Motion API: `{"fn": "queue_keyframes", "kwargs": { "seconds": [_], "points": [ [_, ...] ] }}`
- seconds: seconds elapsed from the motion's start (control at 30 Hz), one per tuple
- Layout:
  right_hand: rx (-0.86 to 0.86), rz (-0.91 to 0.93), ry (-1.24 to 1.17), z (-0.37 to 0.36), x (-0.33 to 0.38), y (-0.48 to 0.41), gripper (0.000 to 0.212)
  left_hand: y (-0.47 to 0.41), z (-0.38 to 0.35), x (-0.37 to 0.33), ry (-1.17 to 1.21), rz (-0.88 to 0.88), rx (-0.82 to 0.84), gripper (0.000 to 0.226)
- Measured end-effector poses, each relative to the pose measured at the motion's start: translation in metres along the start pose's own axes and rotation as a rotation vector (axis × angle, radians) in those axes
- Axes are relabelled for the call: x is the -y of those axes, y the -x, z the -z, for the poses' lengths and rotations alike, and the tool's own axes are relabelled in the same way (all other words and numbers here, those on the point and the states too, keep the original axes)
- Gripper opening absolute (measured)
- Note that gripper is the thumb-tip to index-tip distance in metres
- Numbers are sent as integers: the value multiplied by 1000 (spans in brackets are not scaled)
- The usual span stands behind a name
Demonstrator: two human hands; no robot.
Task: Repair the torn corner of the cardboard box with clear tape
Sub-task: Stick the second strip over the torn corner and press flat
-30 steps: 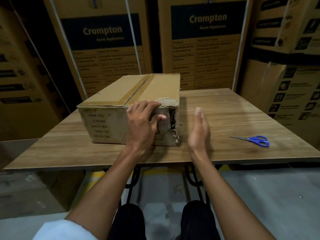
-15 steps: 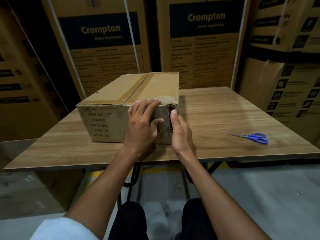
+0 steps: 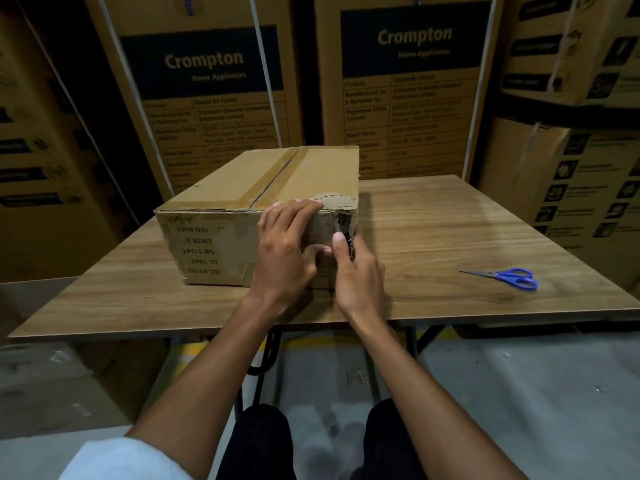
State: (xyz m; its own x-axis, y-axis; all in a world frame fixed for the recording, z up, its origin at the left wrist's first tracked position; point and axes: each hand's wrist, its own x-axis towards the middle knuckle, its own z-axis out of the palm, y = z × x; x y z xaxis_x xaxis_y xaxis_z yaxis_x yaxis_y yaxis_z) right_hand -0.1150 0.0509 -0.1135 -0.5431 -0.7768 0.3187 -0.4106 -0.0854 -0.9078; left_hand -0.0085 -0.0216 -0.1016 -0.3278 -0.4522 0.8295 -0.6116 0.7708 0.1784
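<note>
A brown cardboard box (image 3: 277,181) lies on the wooden table (image 3: 450,230), its printed front face towards me. Its near right top corner (image 3: 337,202) is torn, with ragged corrugated card showing. A pale glossy patch (image 3: 325,230) on the front face below the tear looks like clear tape. My left hand (image 3: 284,251) lies flat on the front face, fingertips at the top edge beside the tear. My right hand (image 3: 360,271) wraps the box's right vertical edge, thumb pressed on the front face, fingers hidden round the side.
Blue-handled scissors (image 3: 512,278) lie on the table to the right, near its front edge. Tall printed cartons (image 3: 207,81) stand close behind the table, and more stacked cartons (image 3: 571,64) at the right. My knees are below the table's front edge.
My right hand came in from open air at the right, laid itself on the box's right edge, and now has its thumb on the front face. The left hand stayed put.
</note>
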Motion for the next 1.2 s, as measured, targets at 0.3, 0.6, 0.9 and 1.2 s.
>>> {"fn": "queue_keyframes", "kwargs": {
  "seconds": [0.3, 0.6, 0.9, 1.2],
  "points": [
    [24, 54, 16, 10, 0, 12, 70, 3, 1, -9, -2, 31, -12, 61],
    [76, 38, -101, 1, 7, 5, 80, -3, 1, -11, -6, 53, 4, 56],
    [102, 230, 57, 15, -1, 21, 82, -16, 14, 8, -219, -80, 111, 51],
    [132, 666, 815, -3, -18, 0, 84, -22, 13, 28, -105, -57, 54, 38]
  ]
}}
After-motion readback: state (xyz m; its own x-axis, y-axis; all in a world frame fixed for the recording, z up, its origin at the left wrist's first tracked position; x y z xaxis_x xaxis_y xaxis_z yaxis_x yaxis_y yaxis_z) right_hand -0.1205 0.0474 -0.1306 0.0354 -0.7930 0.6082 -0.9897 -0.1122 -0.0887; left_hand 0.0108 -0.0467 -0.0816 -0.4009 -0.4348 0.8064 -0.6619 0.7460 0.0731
